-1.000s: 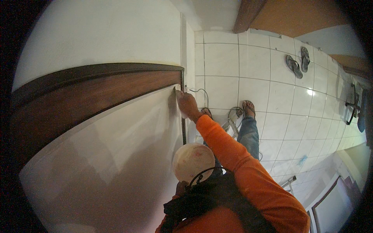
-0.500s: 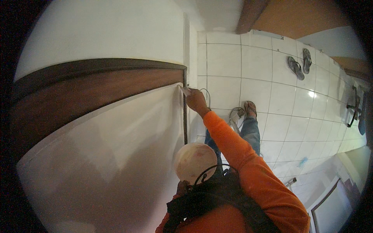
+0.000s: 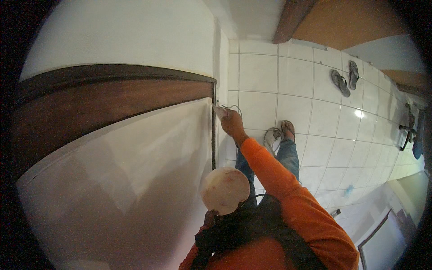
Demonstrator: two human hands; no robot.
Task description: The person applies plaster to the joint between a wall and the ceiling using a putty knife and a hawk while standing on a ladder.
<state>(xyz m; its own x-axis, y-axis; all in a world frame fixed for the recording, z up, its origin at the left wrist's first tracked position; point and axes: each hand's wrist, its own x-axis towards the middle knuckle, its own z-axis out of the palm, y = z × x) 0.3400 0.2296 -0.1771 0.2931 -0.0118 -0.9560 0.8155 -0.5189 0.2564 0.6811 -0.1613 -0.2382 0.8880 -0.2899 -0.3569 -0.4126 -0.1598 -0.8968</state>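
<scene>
My right hand is closed around a small, flat, pale tool, blurred so that its exact kind is unclear. The tool's tip is at the corner of the white wall panel, beside the dark edge strip. Low in front of my body, my left hand grips the rim of a round whitish tub with faint reddish streaks; most of that hand is hidden. Uneven lighter and greyer patches cover the panel.
A dark brown wooden band runs along the panel, with white wall beyond it. White floor tiles spread to the right. A pair of flip-flops lies farther off. Near my sandalled foot is a pale object.
My right hand and the tool have shifted slightly nearer to me and to the right, down from the panel's corner. The tub stays in my left hand.
</scene>
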